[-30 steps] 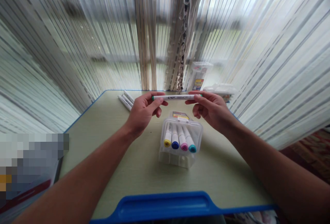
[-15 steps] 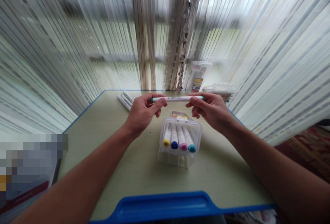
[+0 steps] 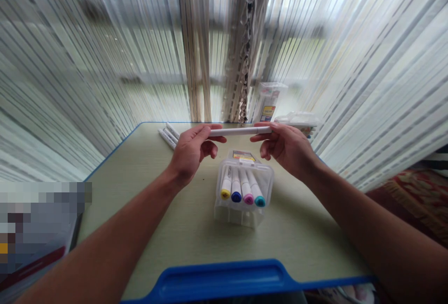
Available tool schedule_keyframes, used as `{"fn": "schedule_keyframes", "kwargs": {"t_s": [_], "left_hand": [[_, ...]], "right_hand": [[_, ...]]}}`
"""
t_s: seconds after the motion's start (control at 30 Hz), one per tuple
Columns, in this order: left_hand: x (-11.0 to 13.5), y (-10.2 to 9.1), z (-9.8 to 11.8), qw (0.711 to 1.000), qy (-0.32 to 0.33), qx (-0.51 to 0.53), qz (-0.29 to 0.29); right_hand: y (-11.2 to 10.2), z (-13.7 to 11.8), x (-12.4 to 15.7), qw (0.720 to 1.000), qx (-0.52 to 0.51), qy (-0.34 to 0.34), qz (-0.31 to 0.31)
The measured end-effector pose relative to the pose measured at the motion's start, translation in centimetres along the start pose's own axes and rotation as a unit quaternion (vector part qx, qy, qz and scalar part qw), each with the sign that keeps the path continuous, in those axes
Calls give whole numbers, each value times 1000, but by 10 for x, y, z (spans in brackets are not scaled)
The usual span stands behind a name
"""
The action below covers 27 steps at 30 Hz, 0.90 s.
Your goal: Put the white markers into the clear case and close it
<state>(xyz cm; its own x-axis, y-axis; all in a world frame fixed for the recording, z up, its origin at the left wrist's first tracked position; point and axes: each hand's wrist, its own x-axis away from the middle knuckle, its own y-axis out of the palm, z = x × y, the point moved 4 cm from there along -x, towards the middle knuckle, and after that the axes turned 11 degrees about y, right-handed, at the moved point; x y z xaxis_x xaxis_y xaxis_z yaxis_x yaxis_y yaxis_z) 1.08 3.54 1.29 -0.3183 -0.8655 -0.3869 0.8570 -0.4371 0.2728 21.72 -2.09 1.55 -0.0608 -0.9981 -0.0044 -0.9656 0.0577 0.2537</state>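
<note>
A slim white cylindrical marker (image 3: 238, 131) is held level in the air above the far part of the pale green, blue-edged table (image 3: 119, 187), beyond an open clear plastic case (image 3: 235, 216). Its left end is pinched between the thumb and fingers of the left hand (image 3: 191, 152), and its right end is gripped likewise by the right hand (image 3: 289, 147); both ends are covered by the fingers, so the colour of the tips cannot be told. No print can be made out on the barrel. In the case four thick white markers are leaned side by side, with a yellow cap (image 3: 226, 194), a dark blue cap (image 3: 236, 196), a pink cap (image 3: 248, 199) and a teal cap (image 3: 260, 201) turned to the near side; their far ends are hard to trace through the cloudy plastic. At far left, a few slim white pens (image 3: 168, 135) are partly hidden by the left hand, and their exact number is unclear. At far right, a tall clear plastic box (image 3: 271, 101) is stood upright, its base obscured by the right hand, beside a blurred low clear container (image 3: 297, 119). Both forearms are cut off by the frame, and the near-left corner is masked by coarse blocks.
</note>
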Motion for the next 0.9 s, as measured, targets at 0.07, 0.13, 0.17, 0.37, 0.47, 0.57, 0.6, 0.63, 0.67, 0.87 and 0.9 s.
{"fn": "schedule_keyframes", "kwargs": {"t_s": [0.07, 0.13, 0.17, 0.37, 0.47, 0.57, 0.6, 0.63, 0.67, 0.87, 0.9], "left_hand": [[0, 0, 0, 1000, 6, -7, -5], [0, 0, -1, 1000, 14, -22, -15], [0, 0, -1, 999, 17, -32, -20], [2, 2, -1, 992, 36, -108, -49], [4, 3, -1, 986, 43, -149, -62], [5, 3, -1, 982, 39, -172, -62], [5, 3, -1, 983, 38, -172, -60], [5, 3, -1, 983, 38, -169, -58], [4, 3, -1, 984, 39, -162, -56], [1, 1, -2, 994, 43, -95, -29], [1, 1, -2, 995, 40, -86, -22]], "right_hand": [[0, 0, 0, 1000, 4, -4, 3], [1, 1, -1, 1000, 13, -13, 4], [1, 1, -1, 1000, 19, -19, 5], [-2, 4, -3, 997, 57, -41, 18], [-2, 6, -3, 997, 65, -40, 12], [-2, 7, -2, 997, 72, -40, 8], [-1, 7, -2, 996, 74, -40, 8], [-1, 7, -2, 996, 74, -39, 8], [-1, 7, -2, 997, 73, -36, 8], [-1, 6, -2, 998, 48, -29, 5], [0, 5, -2, 999, 44, -30, 4]]}}
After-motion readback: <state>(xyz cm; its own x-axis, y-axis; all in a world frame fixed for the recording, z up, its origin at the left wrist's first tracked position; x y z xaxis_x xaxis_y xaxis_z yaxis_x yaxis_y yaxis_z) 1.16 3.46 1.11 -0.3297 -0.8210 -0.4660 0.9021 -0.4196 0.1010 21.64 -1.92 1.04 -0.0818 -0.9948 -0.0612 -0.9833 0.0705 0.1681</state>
